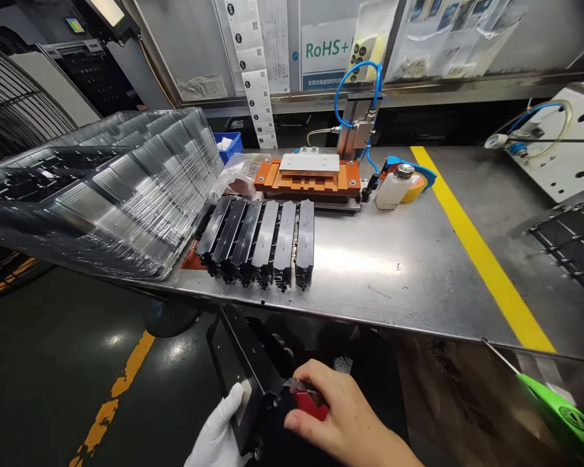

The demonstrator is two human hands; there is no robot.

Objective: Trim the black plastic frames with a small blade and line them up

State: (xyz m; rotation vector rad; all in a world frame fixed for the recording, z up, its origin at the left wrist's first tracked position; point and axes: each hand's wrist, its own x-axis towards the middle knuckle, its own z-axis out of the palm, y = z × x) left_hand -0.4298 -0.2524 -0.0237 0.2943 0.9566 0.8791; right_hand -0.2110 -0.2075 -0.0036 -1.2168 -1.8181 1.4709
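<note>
My left hand (219, 428), in a white glove, grips a long black plastic part (241, 363) near its lower end, thumb on its flat face. The part is tilted, in front of the bench edge. My bare right hand (338, 412) is closed around a small red-handled tool (309, 402) with a metal tip. That tip is at the part's right edge; whether it touches cannot be made out. On the bench beyond, several similar black plastic parts (265, 237) lie side by side in a row.
Stacked clear plastic trays (170, 175) stand at the left. Behind the row is an orange fixture (309, 175) with blue air hoses. A white bottle (394, 188) stands right of it. Yellow tape (472, 240) crosses the bench. A green-handled tool (559, 408) is at lower right.
</note>
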